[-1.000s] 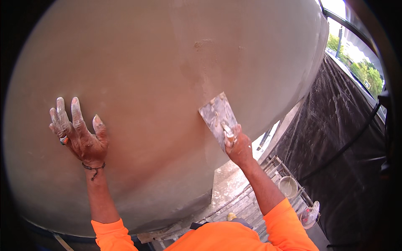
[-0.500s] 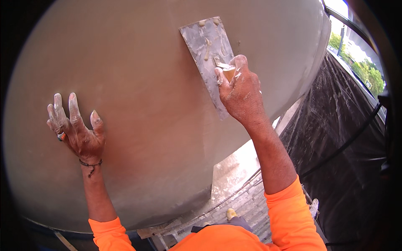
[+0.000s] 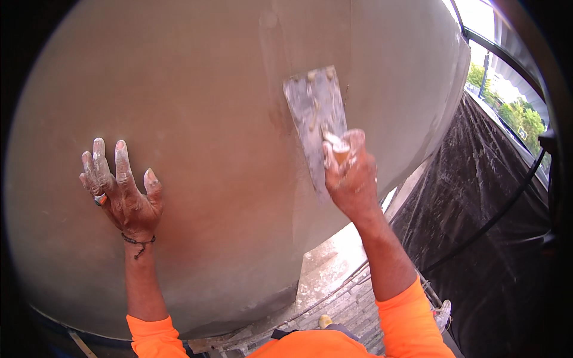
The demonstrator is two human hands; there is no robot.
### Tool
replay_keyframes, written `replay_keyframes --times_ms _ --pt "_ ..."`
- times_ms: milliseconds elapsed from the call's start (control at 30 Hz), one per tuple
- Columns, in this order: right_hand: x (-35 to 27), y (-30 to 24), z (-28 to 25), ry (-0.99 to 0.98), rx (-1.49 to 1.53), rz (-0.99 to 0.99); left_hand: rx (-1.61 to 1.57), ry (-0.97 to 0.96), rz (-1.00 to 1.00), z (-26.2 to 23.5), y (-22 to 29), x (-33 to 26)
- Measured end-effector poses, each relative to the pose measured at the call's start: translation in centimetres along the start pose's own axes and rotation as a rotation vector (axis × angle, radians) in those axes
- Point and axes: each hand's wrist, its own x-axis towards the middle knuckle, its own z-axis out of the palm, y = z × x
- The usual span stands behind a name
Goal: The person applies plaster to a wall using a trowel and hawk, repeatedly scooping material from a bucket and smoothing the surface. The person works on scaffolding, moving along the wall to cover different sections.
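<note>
— Starting at the left, what is that hand doing?

— The left hand [image 3: 122, 191] lies flat on the plastered wall [image 3: 227, 89], fingers spread wide and pointing up, holding nothing. Its fingertips are dusted white, there is a ring on one finger and a dark cord bracelet [image 3: 138, 241] at the wrist. An orange sleeve [image 3: 154, 337] covers the arm lower down.

— And the wall itself?

— Smooth, pale grey-beige, filling most of the view. A slightly darker, wetter-looking band runs down it near the middle, just left of the tool.

— Which tool?

— A steel plastering trowel [image 3: 313, 116], its long blade pressed flat against the wall, tilted a little, smeared with plaster. It sits right of centre, in the upper half of the view.

— Who holds it?

— The right hand [image 3: 351, 176], closed tightly round the trowel's handle at the blade's lower end, fingers wrapped and caked in white.

— Anything further right?

— Black netting [image 3: 477, 197] hangs beside the wall, with a dark cable across it; beyond, green trees [image 3: 516, 116] in daylight. Below the right forearm, a plaster-spattered platform [image 3: 334, 268] shows.
</note>
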Motion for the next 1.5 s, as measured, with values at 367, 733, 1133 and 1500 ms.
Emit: replay_keyframes --times_ms 367,733,1133,1500 --pt "-2.9 0.9 1.0 -0.199 -0.148 0.184 0.022 -0.040 -0.025 0.0 -0.3 -0.3" --pt "14.8 -7.4 -4.1 0.093 -0.175 -0.251 0.005 -0.060 -0.033 -0.1 -0.4 -0.5" --pt "-0.4 -0.2 1.0 -0.287 -0.210 0.214 -0.014 -0.006 0.038 0.6 -0.3 -0.2" --pt "-14.7 9.6 8.9 -0.271 -0.061 0.322 0.040 0.001 0.093 0.5 0.2 0.3"
